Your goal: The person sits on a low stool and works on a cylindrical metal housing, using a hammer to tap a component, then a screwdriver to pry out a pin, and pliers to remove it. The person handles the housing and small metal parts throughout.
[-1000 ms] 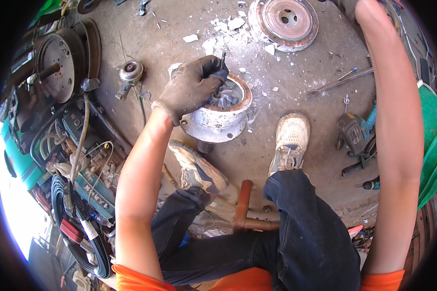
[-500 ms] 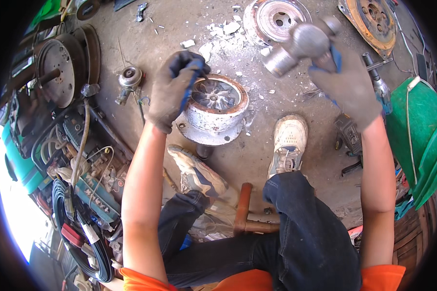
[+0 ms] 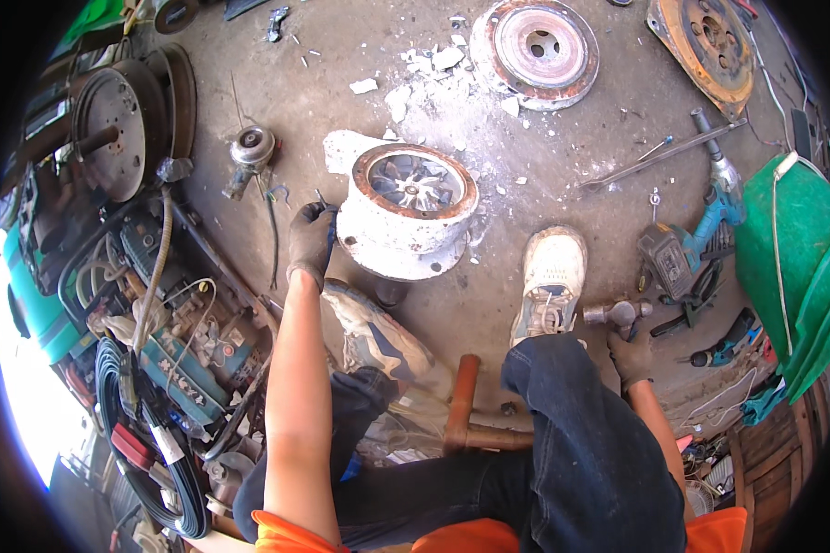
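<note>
Left forearm (image 3: 297, 396) is coming up almost straight from the lower edge, wrist roughly in line; gloved left hand (image 3: 310, 241) is hanging just left of the white round housing (image 3: 401, 226), fingers together, clamping a slim dark tool (image 3: 320, 196) whose tip is poking up past them. Can't tell whether that hand is touching the housing. Housing is sitting ahead of the left shoe (image 3: 373, 327), rusty rim up, finned insert showing inside, flange below. Right forearm (image 3: 658, 429) is running low beside the trouser leg (image 3: 567, 387), partly hidden behind it; gloved right hand (image 3: 633, 358) is gripping the hammer (image 3: 616, 312) by its handle, fingers curled round it, head lying across just beyond the hand, right of the right shoe (image 3: 553, 272). Markings: blue cordless tool (image 3: 717, 217) is showing a label-like battery face, and a white tag (image 3: 169, 441) is sitting on the black coil (image 3: 194, 507); both are reading too small.
</note>
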Tool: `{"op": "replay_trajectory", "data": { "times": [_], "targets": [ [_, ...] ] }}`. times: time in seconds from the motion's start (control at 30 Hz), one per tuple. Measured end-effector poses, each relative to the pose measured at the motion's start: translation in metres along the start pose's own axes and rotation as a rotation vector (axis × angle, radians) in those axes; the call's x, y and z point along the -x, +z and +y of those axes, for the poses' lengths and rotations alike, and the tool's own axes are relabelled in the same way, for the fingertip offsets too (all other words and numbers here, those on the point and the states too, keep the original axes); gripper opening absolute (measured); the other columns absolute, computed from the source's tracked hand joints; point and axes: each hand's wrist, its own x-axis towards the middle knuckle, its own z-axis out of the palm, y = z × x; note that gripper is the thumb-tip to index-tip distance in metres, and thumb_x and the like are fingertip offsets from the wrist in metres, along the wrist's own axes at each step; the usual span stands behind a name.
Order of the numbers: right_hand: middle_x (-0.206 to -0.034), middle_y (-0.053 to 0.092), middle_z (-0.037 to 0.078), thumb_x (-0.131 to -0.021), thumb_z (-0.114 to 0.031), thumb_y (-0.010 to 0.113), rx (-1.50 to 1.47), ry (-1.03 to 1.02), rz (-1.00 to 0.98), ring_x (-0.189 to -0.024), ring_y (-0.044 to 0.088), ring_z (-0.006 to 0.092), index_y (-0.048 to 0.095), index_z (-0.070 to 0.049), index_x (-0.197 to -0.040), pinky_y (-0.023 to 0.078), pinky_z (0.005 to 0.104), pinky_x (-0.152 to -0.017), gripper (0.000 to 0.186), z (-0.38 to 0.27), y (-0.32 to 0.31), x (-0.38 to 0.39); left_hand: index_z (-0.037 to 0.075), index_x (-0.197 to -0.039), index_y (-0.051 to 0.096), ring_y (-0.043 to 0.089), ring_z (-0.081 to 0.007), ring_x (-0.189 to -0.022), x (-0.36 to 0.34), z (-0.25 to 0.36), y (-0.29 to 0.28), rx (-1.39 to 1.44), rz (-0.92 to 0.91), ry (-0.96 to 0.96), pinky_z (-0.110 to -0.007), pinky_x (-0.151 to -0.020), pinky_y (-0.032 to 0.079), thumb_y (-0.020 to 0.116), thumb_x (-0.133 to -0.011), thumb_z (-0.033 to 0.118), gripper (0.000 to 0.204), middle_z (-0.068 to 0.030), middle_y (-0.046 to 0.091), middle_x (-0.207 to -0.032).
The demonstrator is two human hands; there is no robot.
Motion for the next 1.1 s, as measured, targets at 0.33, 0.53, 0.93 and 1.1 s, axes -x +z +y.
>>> {"op": "replay_trajectory", "data": {
  "times": [0.33, 0.53, 0.93, 1.1],
  "targets": [
    [-0.096, 0.073, 0.016, -0.088, -0.028, 0.074, -0.311, -0.753, -0.251, -0.086, 0.07, 0.0219, 0.073, -0.003, -0.11, 0.055, 0.0371, -0.079, 0.033, -0.234, -0.059, 0.009, -0.001, -0.103, 0.07, 0.061, -0.013, -0.07, 0.022, 0.022, 0.012, 0.152, 0.144, 0.026, -0.028, -0.063, 0.049, 0.061, -0.092, 0.015, 0.021, -0.0063, 0.068, -0.085],
    [-0.107, 0.073, 0.023, -0.082, -0.029, 0.068, 0.495, -1.006, -0.433, -0.1, 0.072, 0.0339, 0.073, -0.003, -0.111, 0.055, 0.0408, -0.089, 0.04, -0.381, -0.022, -0.013, 0.003, -0.106, 0.07, 0.052, -0.0068, -0.06, 0.084, 0.109, 0.012, 0.317, 0.098, 0.185, -0.023, -0.054, 0.041, 0.059, -0.092, 0.005, 0.017, 0.0004, 0.063, -0.082],
    [-0.097, 0.074, 0.024, -0.071, -0.029, 0.075, 0.555, -1.124, -0.433, -0.092, 0.073, 0.0372, 0.076, -0.002, -0.098, 0.057, 0.0437, -0.083, 0.038, -0.399, 0.009, -0.028, 0.007, -0.105, 0.077, 0.072, -0.034, -0.091, 0.039, 0.271, 0.083, -1.746, -0.758, 0.333, -0.043, -0.084, 0.055, 0.074, -0.076, 0.03, 0.037, -0.0175, 0.075, -0.097],
    [-0.094, 0.074, 0.023, -0.073, -0.027, 0.074, 0.383, -1.144, -0.357, -0.09, 0.073, 0.0369, 0.077, -0.002, -0.101, 0.057, 0.0439, -0.082, 0.037, -0.382, 0.012, -0.036, 0.005, -0.097, 0.078, 0.071, -0.0371, -0.091, 0.03, 0.271, 0.078, -1.606, -0.816, 0.591, -0.044, -0.083, 0.055, 0.073, -0.075, 0.027, 0.032, -0.0205, 0.074, -0.093]
  ]
}}
